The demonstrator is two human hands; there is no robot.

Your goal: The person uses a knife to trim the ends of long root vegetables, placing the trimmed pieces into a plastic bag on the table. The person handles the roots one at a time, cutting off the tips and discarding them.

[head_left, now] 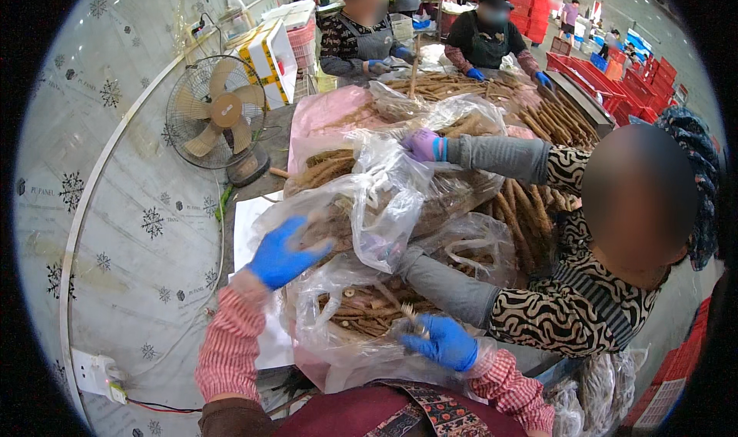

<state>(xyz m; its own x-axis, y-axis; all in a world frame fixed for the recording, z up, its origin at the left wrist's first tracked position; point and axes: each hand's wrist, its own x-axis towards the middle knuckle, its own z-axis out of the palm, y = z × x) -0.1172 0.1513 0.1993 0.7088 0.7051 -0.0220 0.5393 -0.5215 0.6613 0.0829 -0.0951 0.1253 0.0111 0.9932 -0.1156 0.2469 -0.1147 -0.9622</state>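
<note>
My left hand (286,254), in a blue glove, hovers with its fingers apart over the left side of a large clear plastic bag (388,206). It holds nothing. My right hand (444,343), also gloved in blue, is closed around a thin tool (409,311) with a ridged, brush-like end; its exact kind is unclear. That tool lies over an opened clear bag of long brown roots (357,318) just in front of me. Across from me, a co-worker in grey sleeves grips the large bag with a purple-gloved hand (425,146); their other hand is hidden under plastic.
A standing fan (225,110) is at the left by the panelled wall. More long roots (557,122) are piled farther along the table, where two people (492,41) in aprons stand. Red crates (592,83) are stacked behind. Wrapped bundles (600,391) stand at lower right.
</note>
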